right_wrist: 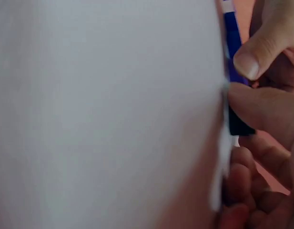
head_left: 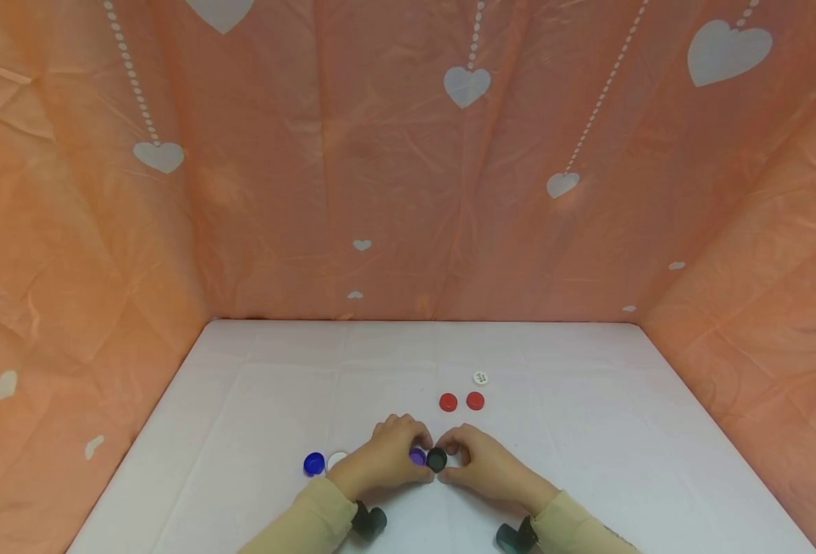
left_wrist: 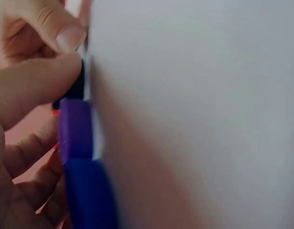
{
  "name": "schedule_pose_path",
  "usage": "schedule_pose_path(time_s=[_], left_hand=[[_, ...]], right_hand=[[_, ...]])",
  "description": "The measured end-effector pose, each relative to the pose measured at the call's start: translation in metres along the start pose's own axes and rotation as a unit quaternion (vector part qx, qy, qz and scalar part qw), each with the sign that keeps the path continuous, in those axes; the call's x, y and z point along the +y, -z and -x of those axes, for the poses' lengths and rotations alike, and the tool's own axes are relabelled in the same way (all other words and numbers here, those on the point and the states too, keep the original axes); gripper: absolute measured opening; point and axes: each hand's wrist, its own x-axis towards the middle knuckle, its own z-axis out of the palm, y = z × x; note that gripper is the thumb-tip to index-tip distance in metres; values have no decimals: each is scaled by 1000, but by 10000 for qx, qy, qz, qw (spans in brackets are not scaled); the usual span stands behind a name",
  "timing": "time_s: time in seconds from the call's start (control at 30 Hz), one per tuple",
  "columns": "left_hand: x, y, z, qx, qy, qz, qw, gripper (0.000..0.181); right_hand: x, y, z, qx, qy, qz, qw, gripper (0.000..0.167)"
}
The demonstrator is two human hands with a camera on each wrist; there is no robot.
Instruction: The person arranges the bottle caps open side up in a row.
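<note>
A black bottle cap (head_left: 437, 460) and a purple bottle cap (head_left: 417, 456) lie side by side, apparently touching, on the white table. My left hand (head_left: 387, 456) curves its thumb and fingers round the purple cap, with its fingertips at the black cap's near edge. From the other side, my right hand (head_left: 484, 463) holds the black cap between thumb and fingers. The two thumbs almost meet in the left wrist view. Left of my left hand are a blue cap (head_left: 314, 464) and a white cap (head_left: 337, 459), partly covered by that hand.
Farther back lie two red caps, one on the left (head_left: 448, 402) and one on the right (head_left: 475, 401). A white printed cap (head_left: 481, 378) sits behind them. Orange cloth (head_left: 408, 192) with hearts walls the back and sides of the table (head_left: 587, 400).
</note>
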Motion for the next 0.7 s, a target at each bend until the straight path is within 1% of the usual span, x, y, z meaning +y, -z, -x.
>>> schedule_pose_path(time_s=[0.13, 0.2, 0.3, 0.4, 0.53, 0.7], left_hand=[[-2, 10, -2, -79, 183, 434, 9989, 39], [-2, 15, -5, 4, 215, 622, 9978, 41], [-1, 20, -10, 161, 208, 813, 9963, 44], [0, 22, -17, 298, 96, 904, 9954, 45], [0, 22, -26, 357, 72, 1050, 9938, 47], [-1, 21, -38, 380, 225, 1257, 9911, 48]], right_hand=[[3, 8, -1, -85, -109, -207, 9997, 38], [4, 14, -2, 1, -200, -317, 9993, 41], [4, 22, -6, 251, -285, -409, 9984, 43], [4, 28, -11, 513, -339, -446, 9971, 43], [3, 31, -19, 817, -407, -412, 9950, 43], [2, 30, -25, 1094, -531, -601, 9908, 44]])
